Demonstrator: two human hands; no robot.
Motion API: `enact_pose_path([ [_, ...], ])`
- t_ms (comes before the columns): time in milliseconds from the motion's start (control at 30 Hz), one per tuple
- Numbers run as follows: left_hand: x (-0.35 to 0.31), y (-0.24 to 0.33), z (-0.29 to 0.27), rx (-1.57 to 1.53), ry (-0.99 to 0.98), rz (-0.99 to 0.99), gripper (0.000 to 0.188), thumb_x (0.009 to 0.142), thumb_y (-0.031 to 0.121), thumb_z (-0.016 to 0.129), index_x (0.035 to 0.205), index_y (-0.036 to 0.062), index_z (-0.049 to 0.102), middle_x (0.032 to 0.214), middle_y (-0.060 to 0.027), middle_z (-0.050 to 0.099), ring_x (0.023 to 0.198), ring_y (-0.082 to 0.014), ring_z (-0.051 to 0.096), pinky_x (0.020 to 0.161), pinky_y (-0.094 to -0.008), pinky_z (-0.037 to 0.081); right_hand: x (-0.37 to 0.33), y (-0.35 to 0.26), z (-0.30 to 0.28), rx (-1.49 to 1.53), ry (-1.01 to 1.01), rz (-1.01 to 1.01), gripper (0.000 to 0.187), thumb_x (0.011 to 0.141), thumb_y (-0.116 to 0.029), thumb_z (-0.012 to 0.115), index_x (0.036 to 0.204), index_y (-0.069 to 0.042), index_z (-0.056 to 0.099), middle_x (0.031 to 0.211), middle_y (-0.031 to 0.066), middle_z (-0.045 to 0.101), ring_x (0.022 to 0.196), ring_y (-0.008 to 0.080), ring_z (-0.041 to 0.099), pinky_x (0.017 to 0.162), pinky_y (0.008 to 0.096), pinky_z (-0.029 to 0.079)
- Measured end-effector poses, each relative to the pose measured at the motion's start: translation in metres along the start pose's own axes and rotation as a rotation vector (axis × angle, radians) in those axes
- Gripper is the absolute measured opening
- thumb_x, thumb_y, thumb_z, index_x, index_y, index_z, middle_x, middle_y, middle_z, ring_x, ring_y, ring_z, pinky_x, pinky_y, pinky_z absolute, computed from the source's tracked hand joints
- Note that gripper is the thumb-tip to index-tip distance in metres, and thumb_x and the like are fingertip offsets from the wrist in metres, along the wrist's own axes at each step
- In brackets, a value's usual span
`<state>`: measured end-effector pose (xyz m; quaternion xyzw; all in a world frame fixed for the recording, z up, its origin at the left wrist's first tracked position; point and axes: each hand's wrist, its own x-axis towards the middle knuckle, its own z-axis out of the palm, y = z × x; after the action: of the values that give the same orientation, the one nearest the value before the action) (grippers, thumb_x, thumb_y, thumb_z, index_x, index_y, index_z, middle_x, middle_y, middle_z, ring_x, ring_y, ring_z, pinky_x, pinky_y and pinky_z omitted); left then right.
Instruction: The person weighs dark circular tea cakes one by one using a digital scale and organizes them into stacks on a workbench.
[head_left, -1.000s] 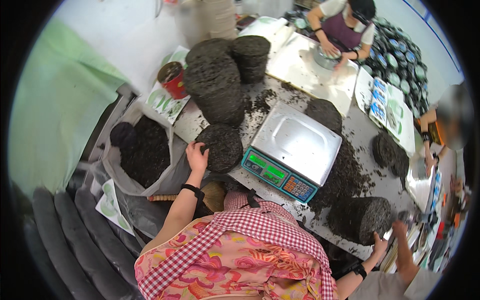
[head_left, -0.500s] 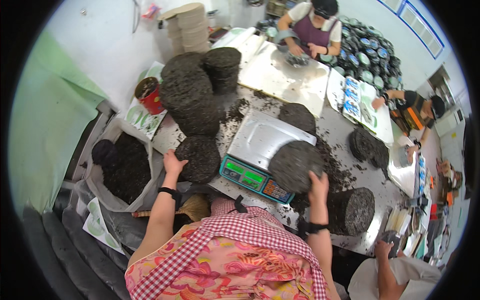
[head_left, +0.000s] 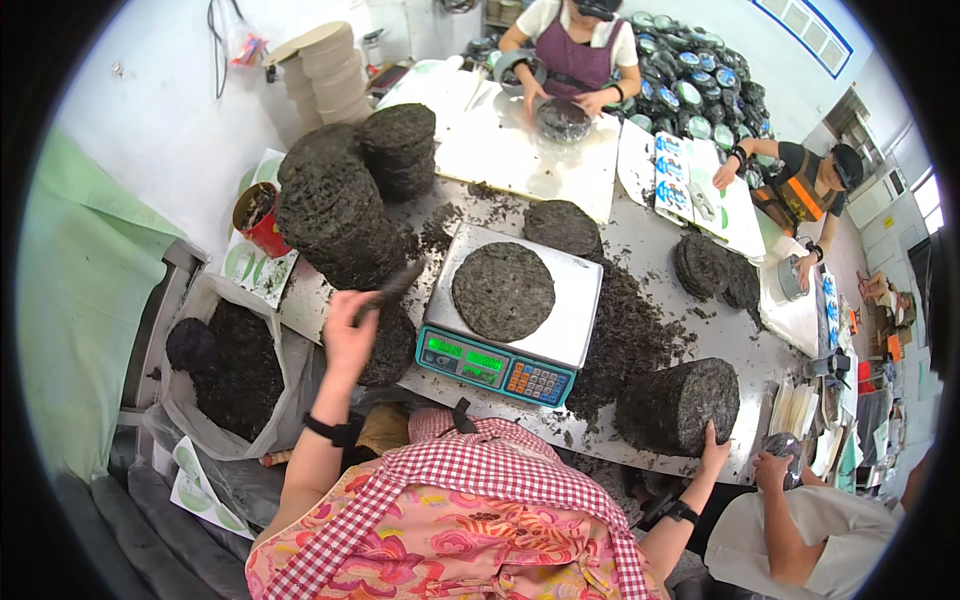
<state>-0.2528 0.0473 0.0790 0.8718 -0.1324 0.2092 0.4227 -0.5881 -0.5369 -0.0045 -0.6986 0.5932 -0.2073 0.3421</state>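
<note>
My left hand [head_left: 348, 332] grips a thin, dark, flaky disc [head_left: 396, 286], which looks like dried seaweed and is seen nearly edge-on. Below it, a low pile of like discs [head_left: 390, 352] sits left of the digital scale [head_left: 497, 366]. One round disc [head_left: 503, 291] lies flat on the scale's metal pan. At the right, my right hand [head_left: 712, 452] has its fingers closed at the lower edge of a seaweed disc stack [head_left: 680, 405] lying on its side; part of the grip is hidden.
Tall disc stacks [head_left: 330, 215] stand behind my left hand, near a red bucket [head_left: 265, 225]. An open sack [head_left: 280, 390] of dark flakes is at the left. Loose crumbs [head_left: 630, 330] cover the table right of the scale. Co-workers [head_left: 575, 60] work across and beside the table.
The disc my right hand held is now on the scale pan, and that hand has moved right to the lying stack. My left hand has lifted a disc. The view has shifted somewhat.
</note>
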Motion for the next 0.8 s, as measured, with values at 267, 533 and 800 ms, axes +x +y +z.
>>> enact_pose_path([
  [267,-0.02,0.023,0.089,0.116,-0.391,0.449,0.049,0.061,0.02,0.074,0.106,0.0083,0.058,0.107,-0.0092,0.055,0.103,-0.0292,0.051,0.088,-0.0423,0.039,-0.011,-0.032,-0.008,0.145,0.302,-0.246,0.061,0.08,-0.024,0.068,0.125,0.006,0.04,0.117,0.018,0.051,0.104,0.0283,0.052,0.091,0.038,0.04],
  [533,-0.103,-0.213,0.003,0.122,-0.024,-0.598,0.082,0.065,0.023,0.076,0.128,-0.0042,0.03,0.121,-0.0267,0.047,0.111,-0.0387,0.047,0.094,-0.0417,0.039,-0.109,-0.144,0.131,0.874,-0.541,-0.018,0.052,0.083,-0.005,0.06,0.129,0.003,0.037,0.121,0.0141,0.05,0.107,0.0239,0.05,0.093,0.0354,0.038],
  [800,-0.07,-0.133,-0.013,0.193,0.22,-0.506,0.05,0.068,0.006,0.073,0.107,-0.0018,0.042,0.103,-0.0184,0.055,0.098,-0.0292,0.054,0.086,-0.037,0.043,-0.163,-0.194,0.192,0.38,-0.563,-0.738,0.048,0.084,-0.004,0.056,0.128,0.0,0.038,0.123,0.0151,0.049,0.113,0.0252,0.047,0.096,0.0353,0.037],
])
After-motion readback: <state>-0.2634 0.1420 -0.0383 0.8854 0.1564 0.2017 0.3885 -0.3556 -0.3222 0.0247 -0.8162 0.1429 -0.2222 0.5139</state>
